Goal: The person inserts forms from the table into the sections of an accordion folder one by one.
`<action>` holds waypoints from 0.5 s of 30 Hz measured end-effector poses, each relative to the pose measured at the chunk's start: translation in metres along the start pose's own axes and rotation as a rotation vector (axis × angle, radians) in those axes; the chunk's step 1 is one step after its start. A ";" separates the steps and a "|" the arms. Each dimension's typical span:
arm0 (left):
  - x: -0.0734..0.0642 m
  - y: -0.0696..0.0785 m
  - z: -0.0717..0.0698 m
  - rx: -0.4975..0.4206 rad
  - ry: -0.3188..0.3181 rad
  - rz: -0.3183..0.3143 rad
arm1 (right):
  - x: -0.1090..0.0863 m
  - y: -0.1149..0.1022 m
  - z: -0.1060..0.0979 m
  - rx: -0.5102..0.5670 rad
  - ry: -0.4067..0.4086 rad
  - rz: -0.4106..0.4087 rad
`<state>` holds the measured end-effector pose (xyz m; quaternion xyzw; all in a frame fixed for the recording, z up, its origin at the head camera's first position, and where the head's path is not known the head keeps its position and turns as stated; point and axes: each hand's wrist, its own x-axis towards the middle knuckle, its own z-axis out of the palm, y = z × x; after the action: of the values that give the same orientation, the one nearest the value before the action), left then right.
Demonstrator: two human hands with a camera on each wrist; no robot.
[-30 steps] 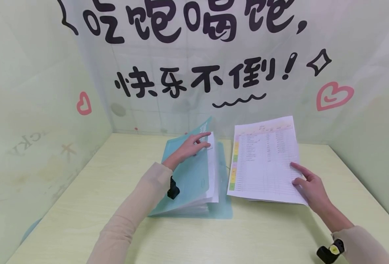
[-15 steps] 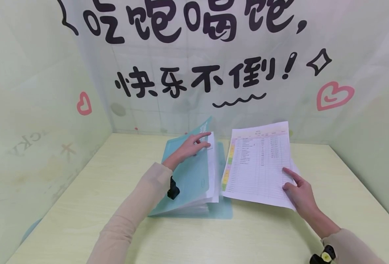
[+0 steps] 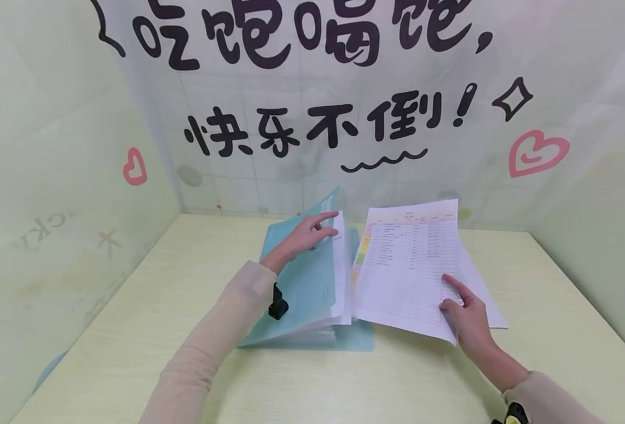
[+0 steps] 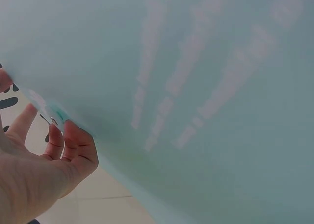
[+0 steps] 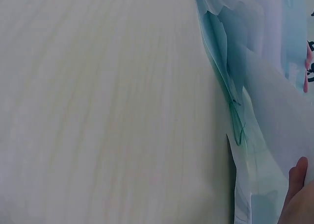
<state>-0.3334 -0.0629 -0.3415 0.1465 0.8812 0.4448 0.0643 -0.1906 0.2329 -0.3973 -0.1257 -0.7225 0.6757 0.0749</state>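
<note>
A light-blue document folder stands partly opened on the table, its cover raised and white pages inside. My left hand holds the cover's upper edge, pinching it between thumb and fingers in the left wrist view, where the cover fills most of the picture. My right hand pinches the right edge of a printed table sheet with coloured tabs down its left side. That sheet's left edge overlaps the folder's opening. In the right wrist view only part of the right hand shows.
Another white sheet lies on the table to the right, partly under the printed one. The pale wooden table is enclosed by a back wall with black lettering and side walls.
My right hand has moved left and a little nearer with the printed sheet, bringing it up to the folder and uncovering a second sheet on the right. The left hand stays still.
</note>
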 end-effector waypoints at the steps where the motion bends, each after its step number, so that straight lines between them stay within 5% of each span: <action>1: -0.001 0.001 0.000 0.000 0.000 0.003 | -0.001 0.000 0.002 -0.002 0.000 -0.003; 9: -0.003 0.003 0.000 0.008 0.000 -0.005 | -0.003 0.003 0.010 -0.013 -0.012 -0.041; 15: -0.002 0.002 0.001 0.006 0.002 -0.006 | -0.004 0.006 0.017 0.017 -0.065 0.003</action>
<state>-0.3312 -0.0616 -0.3408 0.1434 0.8831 0.4421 0.0643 -0.1911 0.2160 -0.4048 -0.1043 -0.7185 0.6858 0.0515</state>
